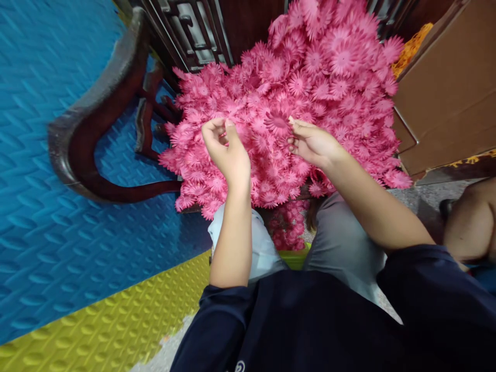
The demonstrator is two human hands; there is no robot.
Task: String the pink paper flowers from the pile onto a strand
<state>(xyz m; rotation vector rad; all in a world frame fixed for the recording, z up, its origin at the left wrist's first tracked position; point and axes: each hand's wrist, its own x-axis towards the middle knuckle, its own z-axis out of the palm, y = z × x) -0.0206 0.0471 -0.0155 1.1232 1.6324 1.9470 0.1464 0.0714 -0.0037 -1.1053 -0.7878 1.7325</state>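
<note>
A large heap of pink artificial flower heads (349, 103) lies in front of me, their narrow petals spread out flat. My right hand (313, 143) is above the heap, thumb and forefinger pinched at the edge of one darker pink flower (277, 122). That flower is raised, with its face towards me. To the left, my left hand (228, 150) hangs over the same heap with its fingers curled in towards the thumb. Anything between those fingertips is hidden or too small to make out.
A dark wooden chair arm (73, 144) curves out at left over blue textured matting (31, 222). A brown cardboard box (449, 88) stands at right, near orange material (411, 49). More pink flowers (289, 227) sit in a yellow-green container (294, 258) between my knees. Another person's leg (470, 222) shows at right.
</note>
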